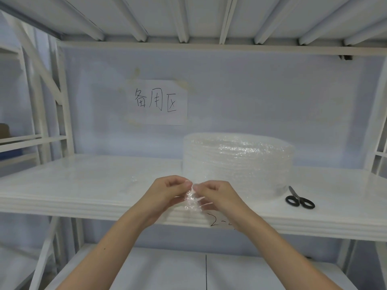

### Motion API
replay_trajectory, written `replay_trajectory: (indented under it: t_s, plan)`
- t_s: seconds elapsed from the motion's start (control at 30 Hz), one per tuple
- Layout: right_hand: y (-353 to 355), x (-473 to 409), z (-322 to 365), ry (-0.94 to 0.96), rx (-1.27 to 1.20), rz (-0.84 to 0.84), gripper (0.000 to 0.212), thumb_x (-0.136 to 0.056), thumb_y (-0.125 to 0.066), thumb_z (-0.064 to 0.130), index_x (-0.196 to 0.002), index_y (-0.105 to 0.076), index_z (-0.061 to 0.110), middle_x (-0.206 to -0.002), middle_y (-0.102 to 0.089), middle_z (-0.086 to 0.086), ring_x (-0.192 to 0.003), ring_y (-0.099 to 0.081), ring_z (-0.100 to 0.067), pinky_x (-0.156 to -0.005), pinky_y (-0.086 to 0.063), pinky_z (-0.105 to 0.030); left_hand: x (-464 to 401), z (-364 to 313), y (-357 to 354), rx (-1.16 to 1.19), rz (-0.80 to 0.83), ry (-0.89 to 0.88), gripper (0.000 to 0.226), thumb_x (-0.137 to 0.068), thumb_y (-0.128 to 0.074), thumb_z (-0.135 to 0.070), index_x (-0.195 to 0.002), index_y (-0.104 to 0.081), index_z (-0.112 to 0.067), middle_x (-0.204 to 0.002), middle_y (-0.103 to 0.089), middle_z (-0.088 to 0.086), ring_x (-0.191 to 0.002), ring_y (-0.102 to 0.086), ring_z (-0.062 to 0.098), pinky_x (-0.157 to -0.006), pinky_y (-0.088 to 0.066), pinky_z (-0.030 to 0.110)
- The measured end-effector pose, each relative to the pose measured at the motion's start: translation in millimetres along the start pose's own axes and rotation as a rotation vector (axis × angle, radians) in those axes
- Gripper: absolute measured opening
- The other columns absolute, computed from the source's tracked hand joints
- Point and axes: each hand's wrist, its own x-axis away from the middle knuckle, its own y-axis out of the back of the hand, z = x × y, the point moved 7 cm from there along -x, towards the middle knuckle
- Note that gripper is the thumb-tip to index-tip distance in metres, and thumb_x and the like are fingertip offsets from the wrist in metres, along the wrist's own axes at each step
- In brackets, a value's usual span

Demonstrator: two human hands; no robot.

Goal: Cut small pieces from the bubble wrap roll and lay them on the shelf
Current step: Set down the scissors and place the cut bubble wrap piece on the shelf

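Bubble wrap roll (237, 164) stands centre-right on the shelf (83, 185), scissors (299, 198) lying beside it. Left hand (167, 192) and right hand (215, 195) both pinch one small piece (191, 200) mid-frame, not yet laid down, so plenty looks left.

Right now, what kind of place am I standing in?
Probably a storeroom or packing area: white metal shelving, a handwritten paper sign taped to the back wall, and a big bubble wrap roll with scissors beside it on the shelf.
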Motion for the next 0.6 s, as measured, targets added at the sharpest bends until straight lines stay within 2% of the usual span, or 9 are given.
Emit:
replay_trajectory:
  t_s: [0.13,0.23,0.47,0.6]
  plan:
    - [2.1,-10.2,8.1,0.048,-0.006,-0.048,0.023,-0.087,-0.071,0.026,-0.096,-0.074,0.006,-0.086,-0.071,-0.005,-0.072,-0.065,-0.014,-0.073,-0.057,-0.029,2.1,0.4,2.5,-0.033,0.014,0.011,0.015,-0.09,-0.069,-0.012,-0.097,-0.072,0.001,-0.078,-0.07,0.001,-0.07,-0.066,0.009,-0.073,-0.054,0.02]
    - [-4.1,-18.8,10.1,0.058,0.012,-0.033,0.014,-0.085,-0.073,0.015,-0.091,-0.074,0.002,-0.082,-0.07,-0.006,-0.068,-0.062,-0.014,-0.069,-0.055,-0.028,3.4,0.4,7.8,-0.038,0.01,0.029,0.01,-0.088,-0.072,-0.01,-0.096,-0.071,-0.005,-0.077,-0.068,0.005,-0.07,-0.064,0.013,-0.074,-0.055,0.022]
    - [-22.8,-38.3,9.4,0.077,-0.011,-0.034,0.007,-0.085,-0.07,0.008,-0.086,-0.074,0.002,-0.074,-0.069,-0.004,-0.065,-0.062,-0.014,-0.066,-0.056,-0.024,10.1,2.5,29.9,0.008,-0.025,0.056,0.024,-0.088,-0.073,-0.013,-0.11,-0.065,-0.008,-0.088,-0.073,0.01,-0.073,-0.066,0.019,-0.074,-0.056,0.027]
    - [-36.9,-58.1,8.5,0.089,-0.065,-0.068,0.009,-0.084,-0.068,0.006,-0.086,-0.073,-0.002,-0.075,-0.067,-0.008,-0.064,-0.06,-0.015,-0.063,-0.055,-0.023,14.6,6.4,44.6,-0.032,-0.034,0.09,0.033,-0.086,-0.075,-0.014,-0.115,-0.062,-0.013,-0.088,-0.073,0.011,-0.076,-0.068,0.021,-0.082,-0.059,0.032]
